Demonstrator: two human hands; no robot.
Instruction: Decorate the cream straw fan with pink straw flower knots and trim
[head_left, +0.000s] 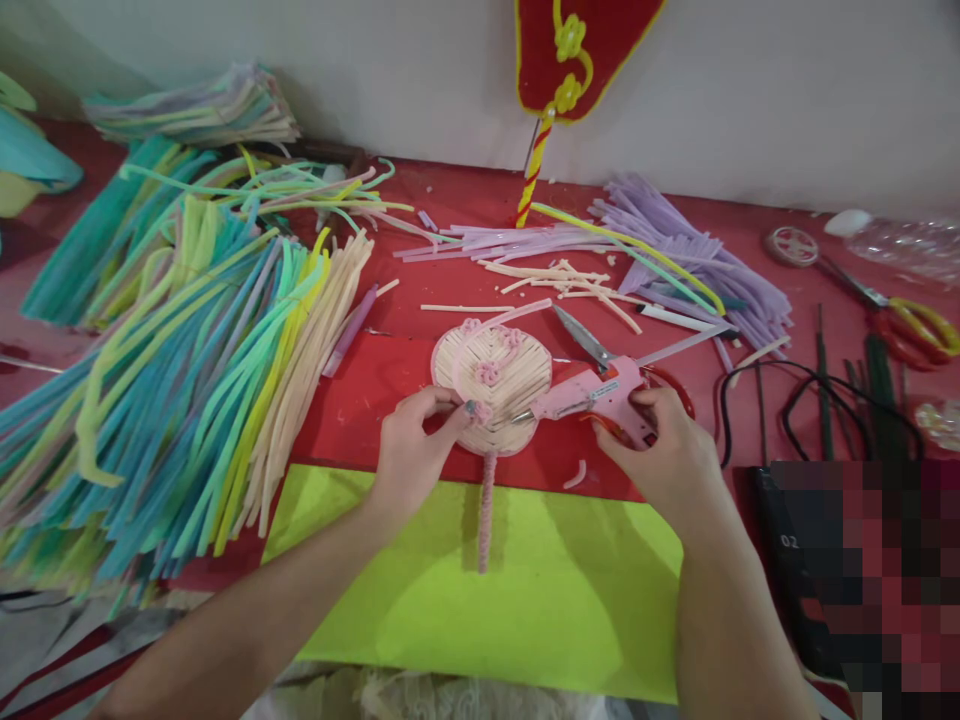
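A round fan [525, 385], faced with cream pipe cleaners, lies with its pink wrapped handle [486, 520] pointing towards me. Small pink pipe-cleaner flowers [489, 372] sit on its face, and a pale pink strip [517, 312] curves over its upper edge. At the fan's lower left, my left hand [420, 440] is closed, thumb and forefinger pinching a pink flower [481, 412]. Held in my right hand [671, 450] is a pink hot glue gun [592, 393], its metal nozzle over the fan beside that flower. Scissors [583, 338] lie partly hidden under the glue gun.
Bundles of coloured pipe cleaners [225, 350] cover the left side; purple ones [675, 240] lie at the back right. A lime-green sheet [480, 620] is in front. Yellow-and-red-handled scissors [919, 325], a black cable [795, 400] and a clear bottle [911, 245] are at right.
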